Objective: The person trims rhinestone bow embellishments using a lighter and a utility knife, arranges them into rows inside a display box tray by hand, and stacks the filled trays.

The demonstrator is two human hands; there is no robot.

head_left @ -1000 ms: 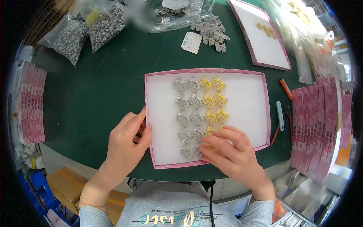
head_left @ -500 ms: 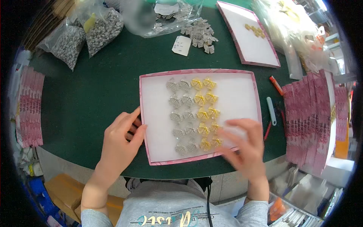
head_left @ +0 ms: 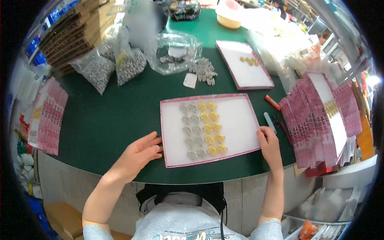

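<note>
In front of me a shallow pink-rimmed box [head_left: 240,148] with a white lining lies on the green table. Silver bow-shaped pieces [head_left: 197,140] fill two columns in it, and two columns of gold bow-shaped pieces [head_left: 208,128] run alongside on their right. My left hand [head_left: 140,156] is beside the box's left edge, fingers stretched out and holding nothing, the fingertips close to the rim. At the right edge, my right hand [head_left: 270,145] grips the rim, thumb on the inner side and fingers outside.
Behind the box are loose silver pieces [head_left: 204,71], a white tag [head_left: 190,80] and clear bags of grey pieces [head_left: 132,66]. A second pink box [head_left: 256,76] holds gold pieces. An orange marker [head_left: 272,102] and light-blue tool [head_left: 269,122] lie near stacked pink boxes [head_left: 308,124].
My right hand has moved from over the gold pieces to the box's right rim and closed on it. My left hand's fingers have straightened beside the left edge. The camera view has tilted up.
</note>
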